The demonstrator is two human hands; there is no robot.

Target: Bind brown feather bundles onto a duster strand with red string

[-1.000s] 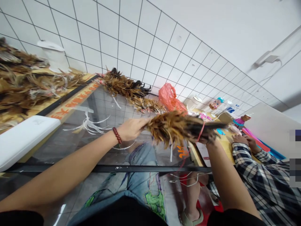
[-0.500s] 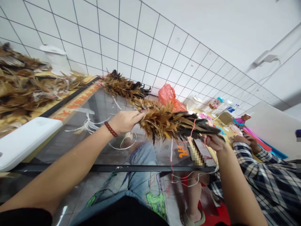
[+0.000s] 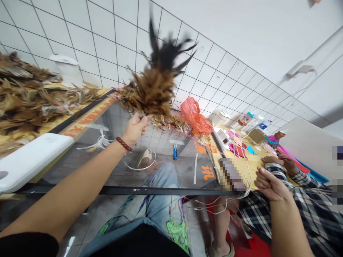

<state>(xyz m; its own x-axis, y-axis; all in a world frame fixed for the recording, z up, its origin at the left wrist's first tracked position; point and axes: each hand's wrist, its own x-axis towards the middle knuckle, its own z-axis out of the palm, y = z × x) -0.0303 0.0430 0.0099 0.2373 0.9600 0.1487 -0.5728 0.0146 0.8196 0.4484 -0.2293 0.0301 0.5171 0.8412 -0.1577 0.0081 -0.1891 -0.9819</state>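
Observation:
A bushy feather bundle [image 3: 157, 87], brown below with long black feathers on top, stands upright above the glass tabletop [image 3: 182, 175], its upper end blurred. My left hand [image 3: 136, 127], with a beaded bracelet on the wrist, is closed around its lower end. Off to the right, my right hand [image 3: 270, 184] is raised with the fingers curled and the thumb pressed in. Whatever it may hold is hidden. More feathers [image 3: 171, 123] lie at the back of the tabletop, partly behind the bundle. White ties [image 3: 99, 141] lie near my left forearm.
Loose feathers [image 3: 34, 103] are heaped at left, beside a white tub [image 3: 65, 69] and a white device [image 3: 34, 157]. Blue-handled snips [image 3: 175, 151] and a red plastic bag [image 3: 195, 116] are on the tabletop. A co-worker's plaid sleeve [image 3: 286, 189] is close to my right hand.
My left hand has swung the feather bundle from lying sideways to upright. My right hand has let go of the black feather end and moved right. The blue-handled snips have come into view.

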